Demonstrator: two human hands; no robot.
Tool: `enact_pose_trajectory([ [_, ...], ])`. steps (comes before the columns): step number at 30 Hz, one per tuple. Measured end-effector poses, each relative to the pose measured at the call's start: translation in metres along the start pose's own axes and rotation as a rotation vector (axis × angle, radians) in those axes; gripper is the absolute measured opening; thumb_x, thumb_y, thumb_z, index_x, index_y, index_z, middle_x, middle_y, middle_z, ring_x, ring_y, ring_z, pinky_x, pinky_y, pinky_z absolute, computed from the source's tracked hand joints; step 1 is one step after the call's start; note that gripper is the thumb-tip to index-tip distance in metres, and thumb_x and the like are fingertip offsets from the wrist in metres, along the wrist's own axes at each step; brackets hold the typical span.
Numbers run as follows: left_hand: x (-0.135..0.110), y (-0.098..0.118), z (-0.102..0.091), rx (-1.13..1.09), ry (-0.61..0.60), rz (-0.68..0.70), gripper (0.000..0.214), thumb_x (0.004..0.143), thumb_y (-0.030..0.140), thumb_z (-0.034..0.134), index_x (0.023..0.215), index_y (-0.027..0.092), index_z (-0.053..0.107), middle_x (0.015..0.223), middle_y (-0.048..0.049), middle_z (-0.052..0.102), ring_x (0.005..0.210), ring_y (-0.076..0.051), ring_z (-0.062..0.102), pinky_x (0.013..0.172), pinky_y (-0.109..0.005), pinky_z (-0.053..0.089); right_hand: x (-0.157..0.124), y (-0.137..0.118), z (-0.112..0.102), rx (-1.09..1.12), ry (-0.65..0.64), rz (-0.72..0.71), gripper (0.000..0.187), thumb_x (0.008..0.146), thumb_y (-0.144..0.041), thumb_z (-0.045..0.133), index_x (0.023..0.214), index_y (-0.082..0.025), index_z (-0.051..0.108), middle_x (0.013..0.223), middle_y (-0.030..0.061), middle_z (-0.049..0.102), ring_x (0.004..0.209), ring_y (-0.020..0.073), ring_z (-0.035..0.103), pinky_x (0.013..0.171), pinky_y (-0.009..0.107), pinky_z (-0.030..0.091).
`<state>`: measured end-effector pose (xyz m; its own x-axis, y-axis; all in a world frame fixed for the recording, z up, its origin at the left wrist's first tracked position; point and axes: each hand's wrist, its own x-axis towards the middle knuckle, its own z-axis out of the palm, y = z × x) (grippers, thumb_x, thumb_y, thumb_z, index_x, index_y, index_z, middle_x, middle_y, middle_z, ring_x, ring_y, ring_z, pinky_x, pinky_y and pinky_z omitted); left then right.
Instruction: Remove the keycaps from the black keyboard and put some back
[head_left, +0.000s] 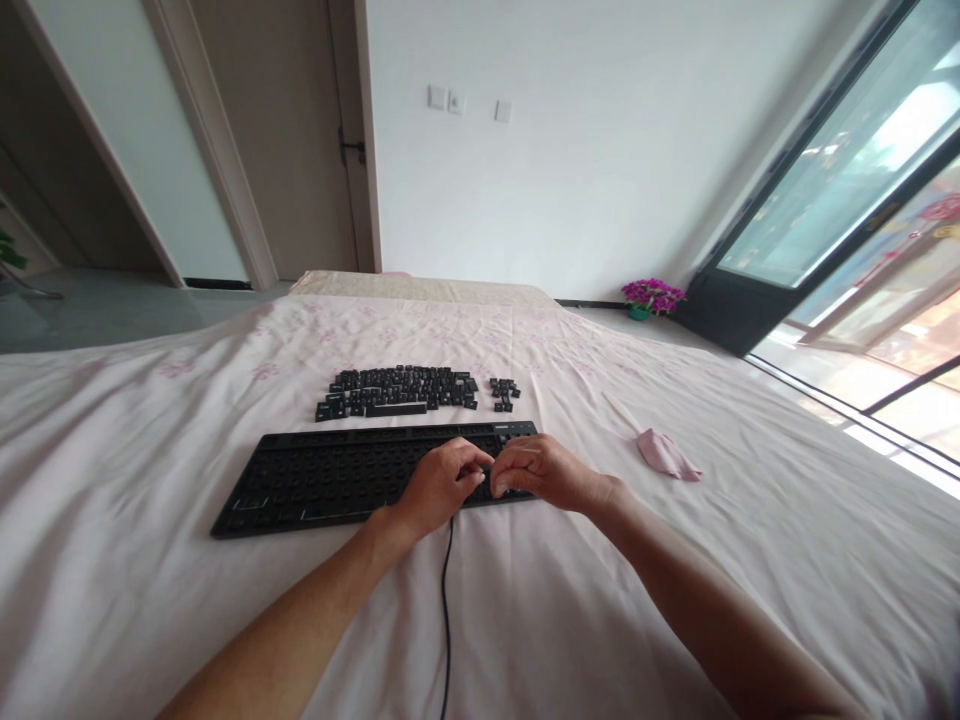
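Observation:
A black keyboard (322, 475) with its keycaps off over most of its face lies flat on the bedspread. Over its right part, my left hand (448, 482) has thumb and index finger closed in a pinch. Close beside it, almost touching, my right hand (536, 472) is bent down with its fingertips pressed together at the keyboard. Anything between the fingers of either hand is too small or hidden to make out. Behind the keyboard, loose black keycaps (409, 385) lie in rows, with a long space bar (396, 409) in front. A smaller keycap cluster (504, 393) sits right of them.
The keyboard's cable (445, 600) runs toward me over the wrinkled pale pink bedspread (570, 600). A pink cloth (667, 455) lies to the right, with a thin pale stick by it. Beyond the bed are a pot of purple flowers (652, 296), a wall and a glass door.

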<state>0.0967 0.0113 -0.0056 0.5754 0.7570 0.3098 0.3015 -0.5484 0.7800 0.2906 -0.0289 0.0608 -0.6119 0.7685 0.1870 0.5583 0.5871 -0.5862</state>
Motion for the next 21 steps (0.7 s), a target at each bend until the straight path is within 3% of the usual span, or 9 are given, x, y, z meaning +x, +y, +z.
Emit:
enact_pose_trajectory([
  [7, -0.002, 0.002, -0.002, 0.012, -0.036, 0.004, 0.023, 0.079, 0.016, 0.054, 0.092, 0.021, 0.073, 0.092, -0.0026, 0.068, 0.081, -0.015, 0.061, 0.076, -0.026, 0.047, 0.002, -0.004, 0.011, -0.141, -0.042, -0.142, 0.027, 0.092, -0.041, 0.055, 0.086, -0.025, 0.075, 0.078, 0.0025, 0.072, 0.073, 0.0136, 0.062, 0.069, 0.023, 0.045],
  [17, -0.003, 0.002, -0.004, 0.003, -0.094, 0.030, 0.024, 0.077, 0.013, 0.058, 0.095, 0.022, 0.072, 0.094, -0.0020, 0.067, 0.081, -0.014, 0.062, 0.073, -0.024, 0.047, -0.016, 0.012, -0.001, -0.014, 0.006, -0.064, 0.036, 0.095, -0.046, 0.048, 0.090, -0.023, 0.075, 0.085, 0.0037, 0.074, 0.077, 0.0145, 0.062, 0.074, 0.025, 0.046],
  [21, 0.002, 0.003, -0.001, 0.096, -0.150, 0.066, 0.014, 0.076, 0.025, 0.065, 0.089, 0.022, 0.070, 0.087, 0.0002, 0.067, 0.077, -0.015, 0.061, 0.067, -0.024, 0.043, -0.008, 0.005, 0.011, -0.115, 0.044, -0.173, 0.042, 0.093, -0.052, 0.047, 0.079, -0.023, 0.074, 0.073, 0.0040, 0.070, 0.079, 0.0169, 0.058, 0.079, 0.029, 0.042],
])
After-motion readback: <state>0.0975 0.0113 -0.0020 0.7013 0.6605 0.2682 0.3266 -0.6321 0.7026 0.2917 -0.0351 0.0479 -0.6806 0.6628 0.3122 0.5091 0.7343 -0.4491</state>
